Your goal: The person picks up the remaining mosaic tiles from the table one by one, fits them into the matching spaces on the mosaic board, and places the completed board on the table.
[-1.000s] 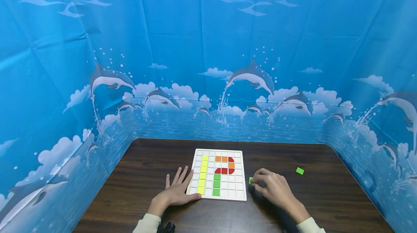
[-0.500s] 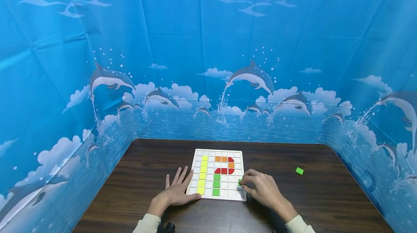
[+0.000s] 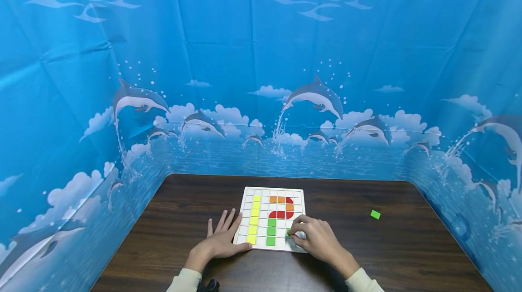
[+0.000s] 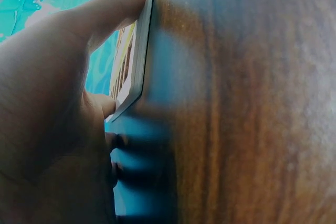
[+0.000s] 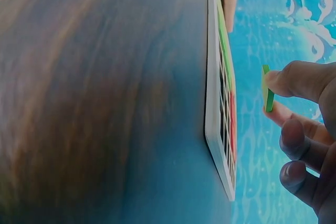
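Observation:
A white grid board (image 3: pixel 301 212) lies on the table, bearing a column of yellow tiles (image 3: pixel 254 219), a hook of orange and red tiles (image 3: pixel 280 214), and a short column of green tiles (image 3: pixel 271 231) below it. My left hand (image 3: pixel 222 240) is spread at the board's lower left corner, thumb on the near edge, fingers along the left side. Between thumb and fingertip my right hand (image 3: pixel 316 236) pinches a green tile (image 5: pixel 267 88). In the right wrist view a gap shows between this tile and the board.
One loose green tile (image 3: pixel 375 214) lies on the dark wood table (image 3: pixel 342 199) to the right of the board. A blue dolphin-print curtain (image 3: pixel 253 79) surrounds the table's back and sides. A black object (image 3: pixel 209 285) sits by the left wrist.
My right hand has carried the green tile leftward, from beside the board's right edge to over its lower right squares. The left hand has stayed in place.

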Available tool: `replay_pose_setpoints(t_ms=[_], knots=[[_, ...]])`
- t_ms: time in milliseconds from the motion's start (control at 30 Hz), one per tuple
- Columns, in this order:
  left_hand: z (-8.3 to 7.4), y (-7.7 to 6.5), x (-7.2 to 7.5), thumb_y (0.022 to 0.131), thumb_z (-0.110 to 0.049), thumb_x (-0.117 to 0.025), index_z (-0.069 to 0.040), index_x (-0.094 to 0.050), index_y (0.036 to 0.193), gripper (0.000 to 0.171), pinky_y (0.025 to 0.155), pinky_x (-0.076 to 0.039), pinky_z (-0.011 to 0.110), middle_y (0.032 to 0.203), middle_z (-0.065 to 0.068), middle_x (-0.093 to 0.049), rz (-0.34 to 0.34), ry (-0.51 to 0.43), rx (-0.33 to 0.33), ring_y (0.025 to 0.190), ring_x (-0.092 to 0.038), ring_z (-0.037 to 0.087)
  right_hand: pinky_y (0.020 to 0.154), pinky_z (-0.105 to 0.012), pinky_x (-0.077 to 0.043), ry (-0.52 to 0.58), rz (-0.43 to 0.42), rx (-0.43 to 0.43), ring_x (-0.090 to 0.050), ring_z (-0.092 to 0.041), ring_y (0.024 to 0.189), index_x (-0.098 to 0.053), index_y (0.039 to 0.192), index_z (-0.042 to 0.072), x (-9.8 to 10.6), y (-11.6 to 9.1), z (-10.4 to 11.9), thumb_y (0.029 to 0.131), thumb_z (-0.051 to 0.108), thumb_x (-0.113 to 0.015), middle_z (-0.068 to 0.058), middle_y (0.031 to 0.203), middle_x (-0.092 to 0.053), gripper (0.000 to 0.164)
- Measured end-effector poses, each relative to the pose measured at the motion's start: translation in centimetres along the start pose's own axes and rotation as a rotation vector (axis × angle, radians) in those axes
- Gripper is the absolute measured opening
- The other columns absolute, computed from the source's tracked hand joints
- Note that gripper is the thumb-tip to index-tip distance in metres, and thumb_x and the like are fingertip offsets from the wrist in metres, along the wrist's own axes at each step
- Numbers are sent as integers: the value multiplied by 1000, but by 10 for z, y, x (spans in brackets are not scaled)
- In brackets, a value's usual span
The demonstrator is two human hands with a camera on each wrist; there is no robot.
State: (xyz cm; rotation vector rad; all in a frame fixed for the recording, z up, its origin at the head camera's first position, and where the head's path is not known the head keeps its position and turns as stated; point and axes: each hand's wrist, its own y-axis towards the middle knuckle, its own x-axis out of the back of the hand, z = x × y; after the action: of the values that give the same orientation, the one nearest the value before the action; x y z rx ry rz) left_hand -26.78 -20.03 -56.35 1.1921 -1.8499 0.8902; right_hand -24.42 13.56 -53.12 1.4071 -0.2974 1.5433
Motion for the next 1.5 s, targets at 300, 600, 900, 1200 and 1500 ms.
replay_pose_setpoints(t_ms=[300,600,900,1200,1500], knots=[[-4,-4,4,87,-85,-61,-22,-19,173,115,119,14,82,181,13,-5,15,0,5,167,4,42,55,-16,-39,8,74,3,-64,2,75,-87,95,27,-10,6,8,92,25,-85,12,102,-75,4],[-9,-6,9,91,-75,-66,-19,-21,173,109,123,9,80,181,14,-9,28,14,20,167,-1,42,60,-21,-48,-14,99,48,-68,0,81,-86,95,29,-19,11,13,91,24,-86,13,101,-76,6],[3,1,-2,87,-87,-59,-23,-18,173,115,120,12,82,181,13,-6,-6,0,-14,167,2,43,56,-18,-43,-5,162,50,-64,2,77,-86,93,30,-18,14,16,91,20,-87,15,98,-72,10],[2,-1,2,87,-86,-59,-22,-18,173,114,120,13,82,181,14,-6,-4,-3,-19,167,2,44,59,-19,-44,26,239,55,-61,4,77,-87,95,27,-12,16,19,91,16,-85,15,103,-72,11],[-10,-7,10,87,-83,-63,-19,-21,173,115,122,12,80,181,14,-8,36,0,22,167,0,42,62,-20,-48,39,250,54,-63,2,80,-87,97,25,-11,12,18,93,17,-84,14,103,-74,10]])
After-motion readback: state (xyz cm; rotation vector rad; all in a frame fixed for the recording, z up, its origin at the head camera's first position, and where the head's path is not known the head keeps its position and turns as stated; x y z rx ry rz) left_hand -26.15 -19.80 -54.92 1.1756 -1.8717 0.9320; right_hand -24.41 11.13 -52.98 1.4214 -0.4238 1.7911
